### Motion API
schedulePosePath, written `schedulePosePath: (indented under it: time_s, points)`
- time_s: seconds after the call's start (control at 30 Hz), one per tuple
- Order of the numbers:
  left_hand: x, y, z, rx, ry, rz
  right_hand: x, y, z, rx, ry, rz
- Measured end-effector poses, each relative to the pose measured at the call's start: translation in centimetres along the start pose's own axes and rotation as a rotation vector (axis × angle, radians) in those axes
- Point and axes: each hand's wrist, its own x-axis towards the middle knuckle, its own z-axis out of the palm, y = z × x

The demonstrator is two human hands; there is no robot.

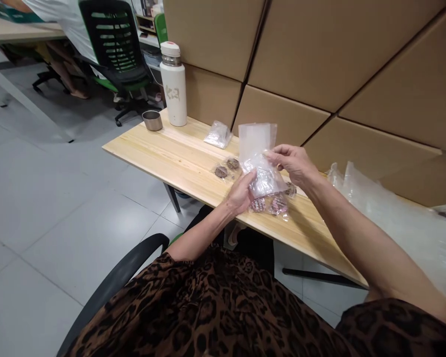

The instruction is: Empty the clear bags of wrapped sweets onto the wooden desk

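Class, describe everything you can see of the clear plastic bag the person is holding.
The clear plastic bag is thin, glossy and crinkled, apparently empty, with a flat frosted upper part standing upright. It is held above the wooden table. The left hand pinches its lower left edge; the right hand grips its right side. Small wrapped discs lie beneath it.

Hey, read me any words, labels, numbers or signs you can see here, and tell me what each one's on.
White bottle: a grey mark on its side, too blurred to read.
Round pieces under the hands, pink and white printing: too small to read.
Clear bag held by left hand and right hand: no text visible.
Cardboard boxes: no print visible.
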Motion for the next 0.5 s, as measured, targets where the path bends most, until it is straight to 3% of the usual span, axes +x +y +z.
schedulePosePath:
  time_s: [0.17,0.23,0.37,0.5]
  points:
    - [0.1,0.3,-0.8,0.121,-0.006,0.113,-0.3,-2.3,-1.8,-0.378,0.178,-0.309]
    - [0.1,0.3,-0.9,0.163,-0.022,0.134,-0.8,-3.3,-1.8,-0.565,0.202,-0.368]
    - [0.5,-0.6,-0.9,0.270,-0.055,0.299,-1.4,-4.7,-0.6,-0.783,0.225,-0.282]
    - [1.5,-1.5,-1.7,0.380,-0.010,0.403,-1.9,-6.1,0.0,-0.811,0.239,-0.212]
